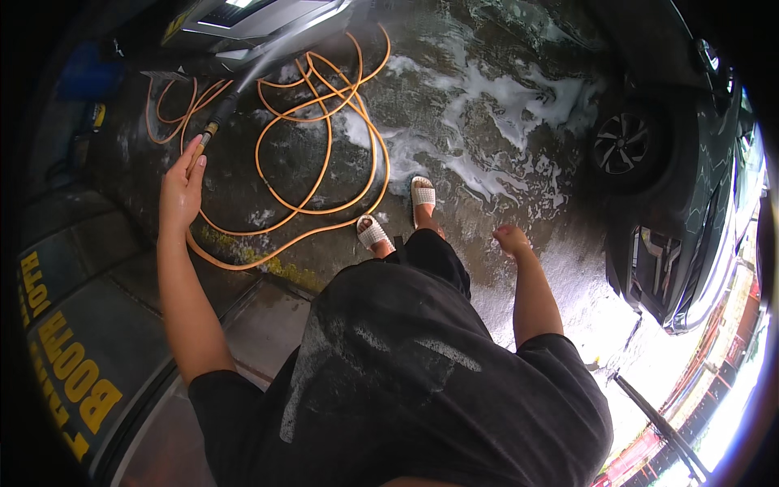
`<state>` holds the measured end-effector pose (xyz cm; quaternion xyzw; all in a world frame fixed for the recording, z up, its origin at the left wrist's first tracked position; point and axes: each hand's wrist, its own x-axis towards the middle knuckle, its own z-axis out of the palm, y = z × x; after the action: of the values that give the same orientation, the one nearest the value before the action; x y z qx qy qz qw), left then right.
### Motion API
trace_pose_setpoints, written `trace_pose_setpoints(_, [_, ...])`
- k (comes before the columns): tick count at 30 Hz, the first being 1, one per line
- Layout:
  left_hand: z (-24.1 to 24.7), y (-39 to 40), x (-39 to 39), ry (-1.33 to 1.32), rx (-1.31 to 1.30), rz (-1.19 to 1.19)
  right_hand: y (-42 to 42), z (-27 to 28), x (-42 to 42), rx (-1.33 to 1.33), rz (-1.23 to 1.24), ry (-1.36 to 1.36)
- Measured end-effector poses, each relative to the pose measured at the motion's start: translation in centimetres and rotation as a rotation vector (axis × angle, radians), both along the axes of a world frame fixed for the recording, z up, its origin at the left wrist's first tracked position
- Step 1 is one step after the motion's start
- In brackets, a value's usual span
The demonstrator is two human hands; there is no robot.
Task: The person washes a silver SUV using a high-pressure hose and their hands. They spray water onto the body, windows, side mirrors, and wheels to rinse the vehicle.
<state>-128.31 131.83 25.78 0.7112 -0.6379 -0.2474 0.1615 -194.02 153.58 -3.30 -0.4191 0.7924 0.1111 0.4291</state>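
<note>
My left hand (pixel 184 189) grips the rear end of a spray nozzle (pixel 224 109) with brass fittings, where an orange hose (pixel 330 137) meets it. A jet of water (pixel 261 66) leaves the tip and strikes the lower body of a vehicle (pixel 268 21) at the top left. The hose lies in loose loops on the wet concrete floor (pixel 438 243), between the vehicle and my feet. My right hand (pixel 512 240) hangs low at my side, fingers curled, with nothing visible in it.
White foam (pixel 468 109) spreads over the floor ahead. A dark car (pixel 688 182) stands at the right, its wheel (pixel 621 143) facing me. At the left are dark panels (pixel 134 304) with yellow lettering. My white slippers (pixel 424 193) stand close to the hose loops.
</note>
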Motion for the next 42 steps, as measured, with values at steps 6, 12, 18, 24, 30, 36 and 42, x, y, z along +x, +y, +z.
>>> trace_pose_setpoints(6, [1.0,-0.3,-1.0,-0.039,-0.01,-0.013,-1.2,0.5,-0.1,0.009,-0.04,0.025])
trace_pose_setpoints(12, [-0.7,0.2,3.2,-0.153,-0.095,0.115,-1.4,0.4,-1.4,-0.054,-0.101,0.011])
trace_pose_setpoints(18, [-2.1,2.0,6.7,-0.054,-0.138,0.246,-1.1,-0.2,-3.8,-0.092,-0.078,0.018])
trace_pose_setpoints(24, [0.9,3.2,8.0,-0.14,-0.144,0.394,-3.6,1.9,-3.4,-0.029,-0.095,-0.036])
trace_pose_setpoints(30, [1.5,4.2,12.9,-0.234,-0.202,0.542,-5.3,1.5,-4.4,-0.093,-0.11,-0.009])
trace_pose_setpoints(36, [3.2,6.4,15.8,-0.385,-0.323,0.711,-6.4,3.8,-2.9,-0.065,-0.21,-0.057])
trace_pose_setpoints(42, [2.2,8.5,16.9,-0.372,-0.245,0.668,-5.8,3.9,-3.1,0.005,-0.225,-0.06])
